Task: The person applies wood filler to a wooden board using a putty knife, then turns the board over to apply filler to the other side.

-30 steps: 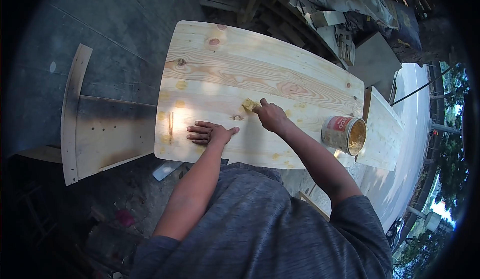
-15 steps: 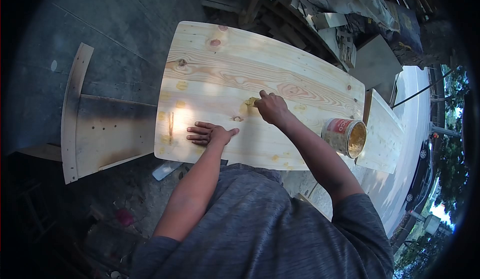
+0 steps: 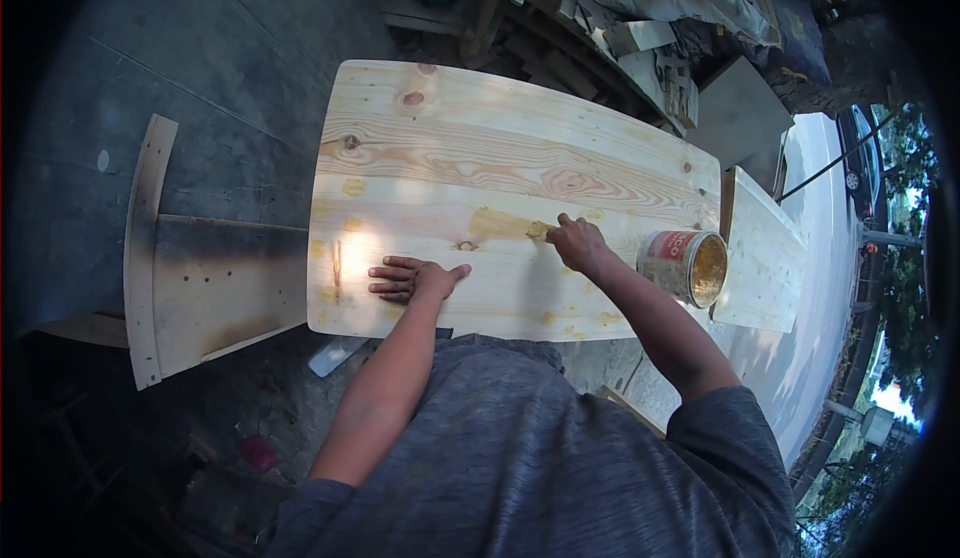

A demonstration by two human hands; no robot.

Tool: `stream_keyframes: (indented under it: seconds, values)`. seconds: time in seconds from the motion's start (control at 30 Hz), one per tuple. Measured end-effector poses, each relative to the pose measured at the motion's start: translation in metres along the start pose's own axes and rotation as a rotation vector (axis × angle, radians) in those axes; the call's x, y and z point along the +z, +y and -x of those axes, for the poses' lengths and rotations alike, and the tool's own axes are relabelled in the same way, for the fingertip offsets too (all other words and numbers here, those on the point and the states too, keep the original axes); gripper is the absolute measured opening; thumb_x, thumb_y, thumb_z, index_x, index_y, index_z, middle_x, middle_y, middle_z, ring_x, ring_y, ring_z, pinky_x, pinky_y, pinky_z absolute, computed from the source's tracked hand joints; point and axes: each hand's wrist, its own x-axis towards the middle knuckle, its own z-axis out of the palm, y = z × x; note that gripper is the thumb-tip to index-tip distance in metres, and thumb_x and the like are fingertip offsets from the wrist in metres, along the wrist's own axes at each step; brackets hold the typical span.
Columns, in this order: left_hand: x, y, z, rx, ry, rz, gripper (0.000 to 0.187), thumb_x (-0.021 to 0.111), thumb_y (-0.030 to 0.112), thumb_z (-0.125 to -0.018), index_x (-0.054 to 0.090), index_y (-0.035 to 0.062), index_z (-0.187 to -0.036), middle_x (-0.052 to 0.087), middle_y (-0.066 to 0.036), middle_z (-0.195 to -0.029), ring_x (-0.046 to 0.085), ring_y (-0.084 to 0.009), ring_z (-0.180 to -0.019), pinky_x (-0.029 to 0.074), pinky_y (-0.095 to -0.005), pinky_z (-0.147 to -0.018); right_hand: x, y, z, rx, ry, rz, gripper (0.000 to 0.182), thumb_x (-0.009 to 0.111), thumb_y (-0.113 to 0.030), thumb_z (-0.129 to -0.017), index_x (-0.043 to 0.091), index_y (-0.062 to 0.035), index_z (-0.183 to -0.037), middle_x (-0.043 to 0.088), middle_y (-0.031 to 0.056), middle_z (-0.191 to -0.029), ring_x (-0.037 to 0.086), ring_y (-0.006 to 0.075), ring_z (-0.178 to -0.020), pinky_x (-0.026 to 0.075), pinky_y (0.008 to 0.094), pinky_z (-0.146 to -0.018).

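A pale pine board (image 3: 420,208) with knots and yellow filler patches lies flat in front of me. Flat on its near left part rests my left hand (image 3: 415,280), fingers outstretched and holding nothing. My right hand (image 3: 580,243) grips a putty knife (image 3: 539,231), its blade coated in yellow filler and pressed to the wood; the fingers hide its handle. A broad smear of filler (image 3: 495,223) runs leftward from the blade. To the right of that hand, an open can (image 3: 680,258) with a red-and-white label lies tilted, its inside caked with yellow filler.
A scorched wooden piece (image 3: 230,268) with an upright end stands left of the board. At the right is another pale panel (image 3: 765,248). Wood scraps and bags (image 3: 650,48) are piled behind. A road with a parked car (image 3: 858,158) lies far right.
My right hand has drawn the putty knife to the right, leaving a wider yellow smear on the board. My left hand stays flat in place. The whole view has shifted slightly.
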Motion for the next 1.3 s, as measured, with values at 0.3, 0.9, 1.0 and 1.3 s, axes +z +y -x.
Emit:
stream_keyframes:
  seconds: [0.3, 0.9, 1.0, 1.3]
  values:
    - [-0.004, 0.007, 0.004, -0.048, -0.013, -0.054, 0.162, 0.089, 0.065, -0.065, -0.026, -0.0085, -0.152, -0.034, -0.042, -0.153, -0.029, -0.0634, -0.142, -0.012, -0.0676, -0.118, 0.021, -0.046, 0.010, 0.202, 0.095, -0.377, 0.023, 0.061, -0.001, -0.083, 0.070, -0.0028, -0.103, 0.059, 0.0269, -0.113, 0.070, 0.0447, -0.092, 0.059, 0.0512, -0.080]
    - [0.011, 0.006, -0.008, -0.039, 0.019, -0.025, 0.166, 0.090, 0.068, -0.061, -0.026, -0.0074, -0.153, -0.036, -0.042, -0.153, -0.029, -0.0617, -0.143, -0.011, -0.0666, -0.119, 0.017, -0.084, 0.001, 0.221, 0.236, -0.462, 0.020, 0.058, -0.010, -0.089, 0.070, 0.0011, -0.100, 0.060, 0.0267, -0.111, 0.070, 0.0431, -0.086, 0.060, 0.0511, -0.075]
    - [0.004, 0.007, -0.003, -0.046, 0.020, -0.021, 0.166, 0.090, 0.067, -0.061, -0.026, -0.0078, -0.153, -0.036, -0.042, -0.153, -0.030, -0.0619, -0.143, -0.011, -0.0666, -0.119, 0.002, -0.080, -0.001, 0.175, 0.176, -0.311, 0.018, 0.059, -0.011, -0.088, 0.073, -0.0007, -0.094, 0.063, 0.0219, -0.105, 0.070, 0.0382, -0.088, 0.059, 0.0480, -0.073]
    - [-0.002, 0.006, 0.005, -0.060, 0.018, -0.044, 0.165, 0.090, 0.067, -0.061, -0.025, -0.0080, -0.153, -0.035, -0.042, -0.153, -0.029, -0.0621, -0.143, -0.010, -0.0666, -0.119, 0.019, -0.003, 0.020, 0.171, 0.116, -0.094, 0.017, 0.061, -0.013, -0.091, 0.076, -0.0110, -0.097, 0.063, 0.0142, -0.111, 0.068, 0.0332, -0.098, 0.059, 0.0481, -0.077]
